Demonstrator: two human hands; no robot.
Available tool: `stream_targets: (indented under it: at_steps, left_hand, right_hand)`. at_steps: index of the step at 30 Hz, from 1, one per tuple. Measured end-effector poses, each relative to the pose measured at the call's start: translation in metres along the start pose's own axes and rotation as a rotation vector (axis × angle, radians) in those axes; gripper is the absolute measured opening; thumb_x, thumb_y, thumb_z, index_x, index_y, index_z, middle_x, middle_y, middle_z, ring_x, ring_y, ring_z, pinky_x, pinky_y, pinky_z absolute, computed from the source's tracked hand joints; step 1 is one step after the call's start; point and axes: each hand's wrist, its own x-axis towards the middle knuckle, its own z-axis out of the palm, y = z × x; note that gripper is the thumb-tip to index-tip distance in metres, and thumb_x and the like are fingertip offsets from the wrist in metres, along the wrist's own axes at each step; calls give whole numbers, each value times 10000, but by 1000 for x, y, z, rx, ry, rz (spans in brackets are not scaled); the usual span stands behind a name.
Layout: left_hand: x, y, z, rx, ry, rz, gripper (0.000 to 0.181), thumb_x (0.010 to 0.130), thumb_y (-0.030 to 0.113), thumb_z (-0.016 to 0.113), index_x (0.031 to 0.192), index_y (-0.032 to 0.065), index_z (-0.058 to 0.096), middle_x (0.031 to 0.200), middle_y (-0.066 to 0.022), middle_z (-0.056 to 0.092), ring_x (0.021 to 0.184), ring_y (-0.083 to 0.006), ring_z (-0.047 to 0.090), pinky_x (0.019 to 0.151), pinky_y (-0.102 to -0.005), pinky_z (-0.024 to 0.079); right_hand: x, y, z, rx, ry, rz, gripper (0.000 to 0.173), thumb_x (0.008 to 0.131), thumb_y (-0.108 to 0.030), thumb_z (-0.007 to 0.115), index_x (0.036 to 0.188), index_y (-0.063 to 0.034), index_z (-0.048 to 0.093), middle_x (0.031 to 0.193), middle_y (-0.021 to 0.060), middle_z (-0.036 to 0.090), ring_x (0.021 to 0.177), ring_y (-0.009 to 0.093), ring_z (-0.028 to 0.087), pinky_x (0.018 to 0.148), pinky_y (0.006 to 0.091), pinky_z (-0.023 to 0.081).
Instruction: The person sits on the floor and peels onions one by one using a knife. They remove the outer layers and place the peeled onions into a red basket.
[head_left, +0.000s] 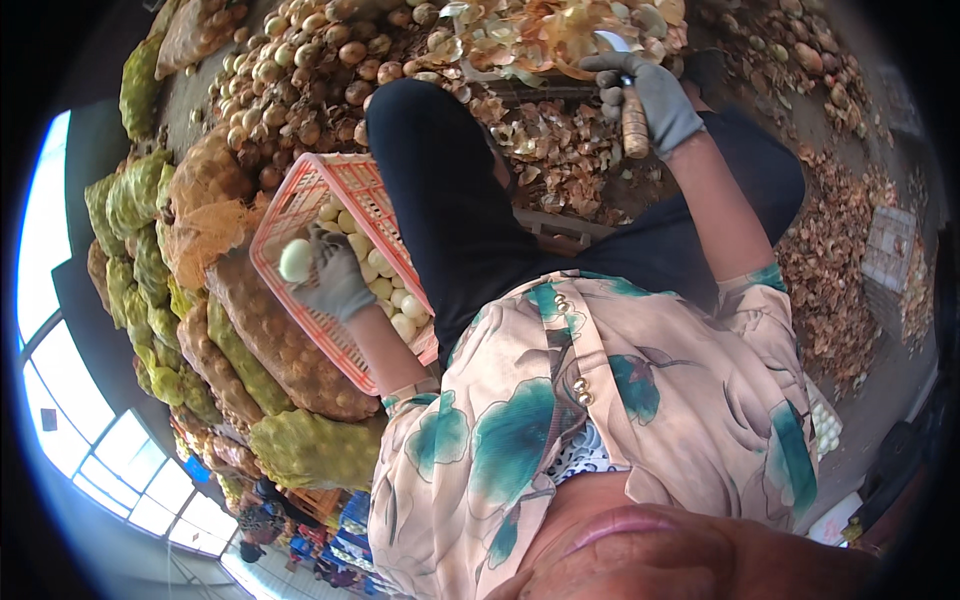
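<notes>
My left hand (339, 277), in a grey glove, is inside a red-and-white plastic crate (367, 184) beside my left knee. It holds a peeled white onion (296, 260) at its thumb side. Several more peeled onions (405, 306) lie below it in the crate. In my right hand (660, 101), also gloved, is a knife with a wooden handle (634, 124) and a short curved blade (613, 40). The blade points away from me, over a heap of onion skins (525, 34) in front of my knees.
Unpeeled onions (300, 71) are piled beyond my left knee. Full mesh sacks (281, 330) stack up left of the crate. Skins (832, 277) litter the floor at right, beside a pale crate (889, 244). Other people (262, 521) appear at lower left.
</notes>
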Motion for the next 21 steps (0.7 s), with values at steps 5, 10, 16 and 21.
stream_targets:
  at_steps: [5, 10, 16, 21]
  left_hand:
    - [17, -40, -21, 343, 430, -41, 568, 961, 429, 549, 1261, -52, 571, 1281, -215, 635, 1088, -328, 622, 926, -480, 507]
    - [101, -94, -17, 961, 367, 3, 318, 946, 180, 614, 1174, -42, 630, 1016, -182, 691, 822, -275, 689, 731, -383, 576]
    - [185, -95, -167, 2334, 428, -100, 472, 756, 351, 713, 1027, -35, 728, 1016, -256, 727, 925, -374, 711, 890, -412, 550]
    - [192, -138, -183, 2644, 644, -131, 714, 775, 532, 730, 1245, 2, 641, 1314, -277, 595, 1149, -450, 595, 972, -475, 503]
  right_hand:
    - [10, -22, -8, 160, -165, -24, 415, 1072, -170, 416, 1316, 143, 536, 799, 0, 510, 576, 61, 446, 516, 223, 425]
    - [1, -12, 28, 126, 62, 100, 531, 1080, -367, 459, 1251, 120, 582, 652, -36, 472, 491, 61, 430, 452, 251, 395]
    - [4, 11, 33, -157, -52, 90, 431, 1064, -330, 473, 1180, 40, 662, 690, 3, 495, 499, 95, 514, 445, 251, 438]
    - [17, 12, 25, -223, 135, 120, 376, 1046, -276, 511, 1183, 36, 671, 704, -5, 503, 536, 81, 531, 454, 240, 453]
